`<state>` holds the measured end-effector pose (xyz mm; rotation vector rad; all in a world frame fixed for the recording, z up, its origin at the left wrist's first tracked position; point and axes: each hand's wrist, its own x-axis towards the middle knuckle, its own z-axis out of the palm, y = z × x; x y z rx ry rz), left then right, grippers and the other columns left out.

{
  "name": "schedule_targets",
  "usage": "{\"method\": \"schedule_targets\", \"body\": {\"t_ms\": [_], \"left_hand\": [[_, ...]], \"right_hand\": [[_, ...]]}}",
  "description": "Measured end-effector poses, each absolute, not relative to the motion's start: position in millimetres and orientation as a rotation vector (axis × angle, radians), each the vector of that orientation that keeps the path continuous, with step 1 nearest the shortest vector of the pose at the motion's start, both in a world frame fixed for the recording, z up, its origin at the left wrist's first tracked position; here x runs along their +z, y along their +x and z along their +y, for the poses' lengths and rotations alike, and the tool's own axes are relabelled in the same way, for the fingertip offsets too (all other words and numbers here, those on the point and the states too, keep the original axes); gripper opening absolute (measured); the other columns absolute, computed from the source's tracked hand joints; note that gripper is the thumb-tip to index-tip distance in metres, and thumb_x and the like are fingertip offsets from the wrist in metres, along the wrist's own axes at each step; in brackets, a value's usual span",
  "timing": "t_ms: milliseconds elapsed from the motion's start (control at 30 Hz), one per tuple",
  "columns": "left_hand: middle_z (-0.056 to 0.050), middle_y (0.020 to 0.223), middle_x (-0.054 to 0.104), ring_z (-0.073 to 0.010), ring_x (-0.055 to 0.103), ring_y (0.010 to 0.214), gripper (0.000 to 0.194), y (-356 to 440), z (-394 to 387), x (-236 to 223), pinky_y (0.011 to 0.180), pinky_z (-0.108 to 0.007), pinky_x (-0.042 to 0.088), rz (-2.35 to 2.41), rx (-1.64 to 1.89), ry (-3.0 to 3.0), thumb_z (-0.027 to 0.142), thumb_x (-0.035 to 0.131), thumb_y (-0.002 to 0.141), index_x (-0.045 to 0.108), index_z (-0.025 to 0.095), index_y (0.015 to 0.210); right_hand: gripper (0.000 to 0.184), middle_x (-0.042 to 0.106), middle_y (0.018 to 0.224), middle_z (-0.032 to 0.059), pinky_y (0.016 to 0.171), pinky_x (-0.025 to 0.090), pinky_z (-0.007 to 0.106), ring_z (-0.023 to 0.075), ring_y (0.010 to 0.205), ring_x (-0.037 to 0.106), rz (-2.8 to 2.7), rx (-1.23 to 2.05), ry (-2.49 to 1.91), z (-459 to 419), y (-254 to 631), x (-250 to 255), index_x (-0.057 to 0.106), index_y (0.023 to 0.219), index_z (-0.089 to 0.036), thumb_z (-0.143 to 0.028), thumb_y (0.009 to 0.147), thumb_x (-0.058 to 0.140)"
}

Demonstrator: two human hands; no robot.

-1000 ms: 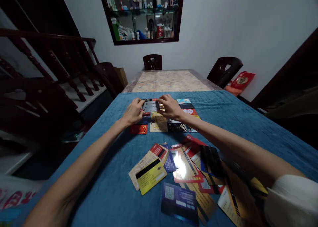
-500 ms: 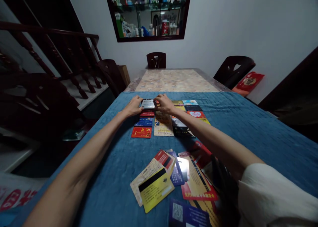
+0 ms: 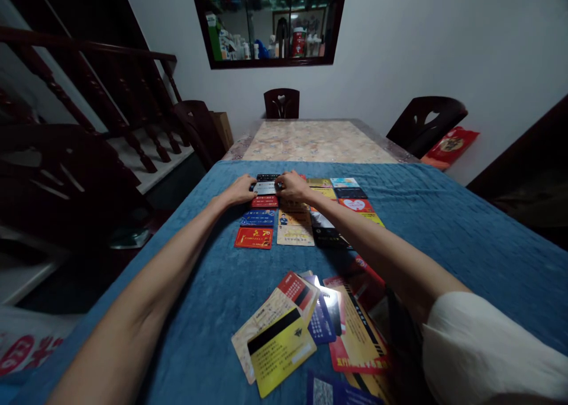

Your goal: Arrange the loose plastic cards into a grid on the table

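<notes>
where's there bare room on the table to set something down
Bare: the blue cloth right of the card rows; the narrow strip between them and the loose cards; the patterned tabletop beyond the cloth. Crowded: the card rows by the left hand and right hand, and the loose cards near the white sleeve.

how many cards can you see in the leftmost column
5, far to near: black card, silver card between left hand and right hand, red card, blue card, red-and-gold card. More may be hidden beneath.
</notes>
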<state>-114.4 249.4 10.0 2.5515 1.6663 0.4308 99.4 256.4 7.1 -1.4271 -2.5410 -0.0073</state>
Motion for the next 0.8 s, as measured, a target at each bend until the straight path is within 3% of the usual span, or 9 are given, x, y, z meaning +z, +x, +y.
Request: {"method": "schedule_targets", "body": {"t_ms": [200,400,633,800], "left_hand": [[-0.008,0.096,0.069,-0.0238,0.064,0.089,0.029,-115,255,7,0.087,-0.032,0.052,1.672,0.396,2.559,0.024,0.061,0.071,0.076,0.013,0.093],[-0.007,0.093,0.069,-0.0220,0.064,0.086,0.027,-116,255,5,0.084,-0.030,0.051,1.681,0.388,2.557,0.025,0.060,0.073,0.077,0.013,0.090],[-0.005,0.084,0.071,-0.0213,0.065,0.080,0.033,-113,250,6,0.078,-0.027,0.050,1.682,0.357,2.539,0.024,0.056,0.077,0.078,0.013,0.099],[-0.006,0.089,0.074,-0.0218,0.067,0.084,0.037,-110,246,6,0.081,-0.027,0.050,1.693,0.358,2.535,0.021,0.054,0.078,0.077,0.012,0.106]], "right_hand": [[0.025,0.077,0.106,0.0109,0.090,0.042,0.030,0.0252,0.101,0.066,-2.572,0.007,-1.425,260,99,5,0.077,0.105,-0.016,-0.026,0.087,0.063],[0.030,0.075,0.115,0.0105,0.091,0.043,0.029,0.0254,0.106,0.065,-2.578,0.004,-1.442,259,99,2,0.076,0.113,-0.019,-0.024,0.088,0.059],[0.032,0.072,0.121,0.0123,0.093,0.044,0.032,0.0281,0.113,0.061,-2.581,-0.018,-1.476,253,101,2,0.075,0.116,-0.021,-0.026,0.090,0.057],[0.033,0.072,0.120,0.0100,0.093,0.044,0.033,0.0277,0.114,0.059,-2.584,-0.021,-1.498,247,101,4,0.074,0.118,-0.023,-0.026,0.090,0.057]]}}
